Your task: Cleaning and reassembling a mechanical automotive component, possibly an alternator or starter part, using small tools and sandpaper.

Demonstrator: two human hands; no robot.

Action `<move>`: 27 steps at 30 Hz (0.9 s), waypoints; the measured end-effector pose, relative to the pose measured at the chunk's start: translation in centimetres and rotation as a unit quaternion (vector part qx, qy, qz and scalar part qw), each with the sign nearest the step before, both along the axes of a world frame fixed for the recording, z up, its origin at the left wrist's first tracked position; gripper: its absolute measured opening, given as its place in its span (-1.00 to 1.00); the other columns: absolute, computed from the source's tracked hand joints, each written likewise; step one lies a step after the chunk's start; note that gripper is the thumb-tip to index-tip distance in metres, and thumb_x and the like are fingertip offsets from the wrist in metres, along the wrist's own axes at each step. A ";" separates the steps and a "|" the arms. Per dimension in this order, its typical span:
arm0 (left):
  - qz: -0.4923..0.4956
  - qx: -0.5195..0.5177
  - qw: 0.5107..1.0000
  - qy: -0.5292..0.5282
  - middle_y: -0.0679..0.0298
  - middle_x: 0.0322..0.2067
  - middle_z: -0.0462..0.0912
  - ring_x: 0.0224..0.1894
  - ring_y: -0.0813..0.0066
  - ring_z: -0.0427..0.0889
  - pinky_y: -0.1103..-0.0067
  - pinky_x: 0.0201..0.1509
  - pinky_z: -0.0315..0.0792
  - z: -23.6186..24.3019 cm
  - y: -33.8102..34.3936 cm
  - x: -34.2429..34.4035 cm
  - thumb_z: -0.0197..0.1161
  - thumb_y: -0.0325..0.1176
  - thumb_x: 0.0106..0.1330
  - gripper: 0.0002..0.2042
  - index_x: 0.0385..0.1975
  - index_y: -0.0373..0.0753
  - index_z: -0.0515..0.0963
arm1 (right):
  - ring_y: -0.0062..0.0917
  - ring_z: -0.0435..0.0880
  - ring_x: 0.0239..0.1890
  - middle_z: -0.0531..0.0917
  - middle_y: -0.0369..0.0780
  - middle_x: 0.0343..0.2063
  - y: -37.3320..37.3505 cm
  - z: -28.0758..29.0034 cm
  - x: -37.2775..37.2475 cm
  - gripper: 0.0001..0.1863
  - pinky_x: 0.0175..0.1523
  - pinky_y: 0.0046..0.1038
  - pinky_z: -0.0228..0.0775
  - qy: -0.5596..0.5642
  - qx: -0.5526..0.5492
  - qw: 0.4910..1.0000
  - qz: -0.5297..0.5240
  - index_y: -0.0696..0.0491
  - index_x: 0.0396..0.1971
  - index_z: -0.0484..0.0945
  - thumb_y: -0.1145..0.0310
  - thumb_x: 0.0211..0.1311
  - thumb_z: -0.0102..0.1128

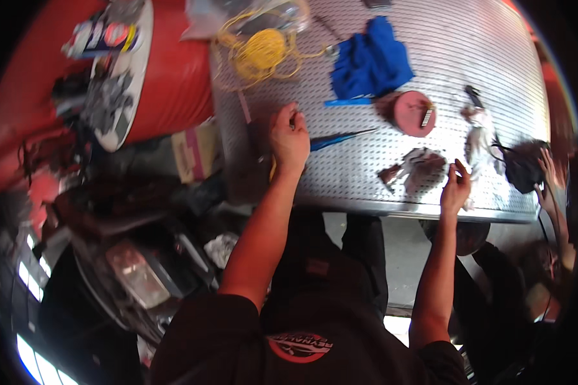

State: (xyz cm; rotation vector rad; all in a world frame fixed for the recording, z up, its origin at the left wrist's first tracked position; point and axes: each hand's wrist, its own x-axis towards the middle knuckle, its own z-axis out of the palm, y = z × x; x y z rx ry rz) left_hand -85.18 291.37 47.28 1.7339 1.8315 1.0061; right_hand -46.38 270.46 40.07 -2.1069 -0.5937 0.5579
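Observation:
My left hand (290,141) is over the left part of the metal table, fingers curled in. A small dark spot shows between them, too blurred to name. Just right of this hand is a slim blue tool with a dark pointed end (341,139); whether the hand touches it is unclear. Near the table's front edge, my right hand (455,187) has its thumb and fingers drawn close together, and anything between them is too small to make out. Beside it on the left lies a crumpled, brown-stained piece (424,170), perhaps a rag or thin plastic.
Farther back are a blue cloth (372,59), a blue strip (348,102), a round reddish lid or tin (415,114) and coiled yellow cord (261,54). White rags (479,138) lie right. Another person's hands (548,176) touch a black item (523,168). A motorcycle (138,273) stands left.

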 end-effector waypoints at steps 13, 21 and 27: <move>0.008 -0.124 0.968 0.220 0.10 -0.25 0.74 -0.12 0.02 0.67 0.24 0.03 0.54 -5.7 -10.1 -24.0 0.51 -0.39 0.16 -0.79 -0.21 -0.21 0.73 | -0.42 0.67 0.07 0.72 -0.09 0.04 -0.4 0.3 -9.6 -0.64 0.24 -0.38 0.45 -0.015 -0.029 0.997 0.064 0.24 0.11 0.64 0.30 0.50 0.28; -0.068 -0.038 0.960 0.267 0.13 -0.31 0.63 -0.10 -0.04 0.59 0.15 0.14 0.47 -7.6 -11.3 -22.6 0.43 -0.42 0.18 -0.86 -0.29 -0.17 0.66 | -0.38 0.66 0.02 0.69 -0.15 0.00 -2.7 1.1 -12.2 -0.69 0.20 -0.38 0.47 0.016 -0.072 0.996 0.043 0.16 0.08 0.63 0.32 0.47 0.27; 0.005 -0.051 0.989 0.136 0.13 -0.27 0.68 -0.11 0.05 0.62 0.26 0.04 0.52 -2.9 -8.6 -15.7 0.42 -0.48 0.25 -0.87 -0.23 -0.25 0.66 | -0.26 0.69 -0.06 0.68 -0.09 -0.10 -2.8 3.7 -12.3 -0.76 0.11 -0.32 0.52 -0.054 -0.053 0.997 0.029 0.16 -0.06 0.71 0.37 0.38 0.28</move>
